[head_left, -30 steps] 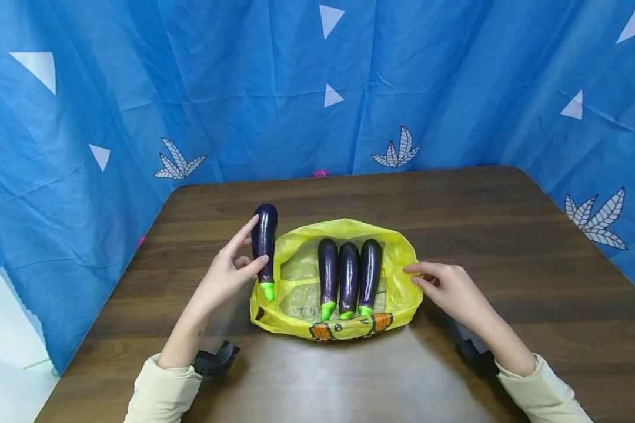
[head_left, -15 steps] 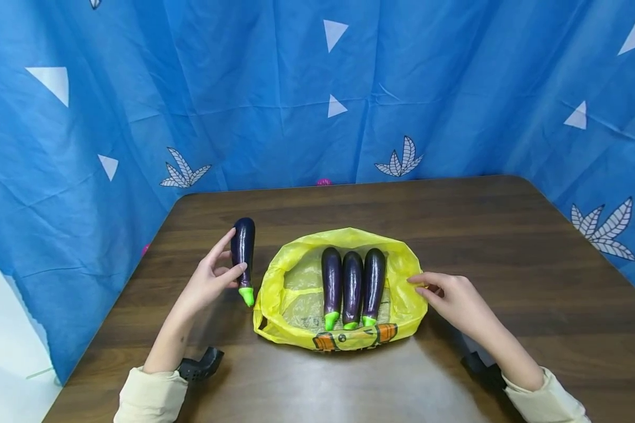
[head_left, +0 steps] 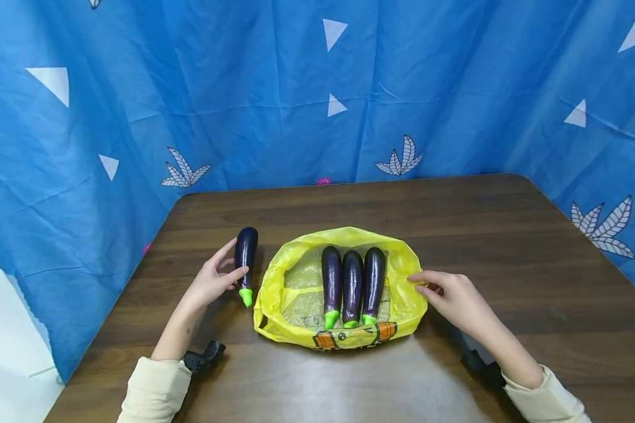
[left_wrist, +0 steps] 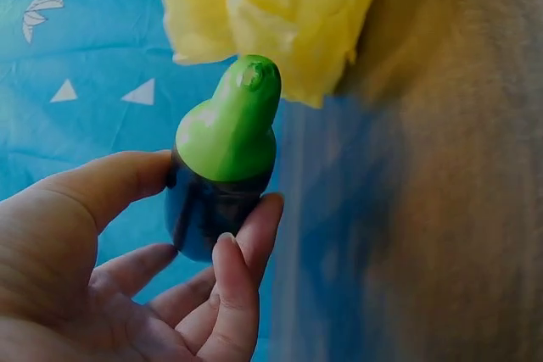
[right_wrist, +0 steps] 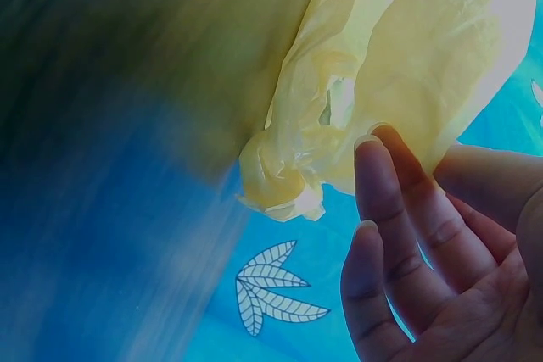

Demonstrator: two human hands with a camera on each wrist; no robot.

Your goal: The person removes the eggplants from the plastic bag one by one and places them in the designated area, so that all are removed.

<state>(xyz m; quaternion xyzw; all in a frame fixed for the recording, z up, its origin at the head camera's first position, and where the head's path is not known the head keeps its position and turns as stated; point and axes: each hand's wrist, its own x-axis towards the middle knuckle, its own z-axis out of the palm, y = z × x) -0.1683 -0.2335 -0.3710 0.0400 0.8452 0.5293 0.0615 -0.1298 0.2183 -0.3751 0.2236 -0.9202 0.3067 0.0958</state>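
Observation:
My left hand (head_left: 211, 281) holds a dark purple eggplant (head_left: 246, 249) between thumb and fingers, left of the bag. Its green stem end (left_wrist: 233, 129) points toward the camera in the left wrist view. A yellow plastic bag (head_left: 280, 329) lies with its mouth spread wide in the middle of the table. Inside it, three eggplants (head_left: 352, 288) lie side by side, green ends toward me. At the bag's right rim, my right hand (head_left: 457, 299) pinches the thin plastic (right_wrist: 407, 65) between thumb and fingertips. The underside of the held eggplant is hidden.
Beneath everything is a dark wood-grain table (head_left: 481, 217). A blue curtain (head_left: 275, 88) with white triangles and leaf prints hangs behind it and along both sides. Black wrist mounts (head_left: 205, 357) sit near the cream sleeves (head_left: 153, 390).
The left hand has carried its eggplant left, away from the bag's rim, and then slightly lower. The right hand keeps its pinch on the bag. The head view has shifted slightly.

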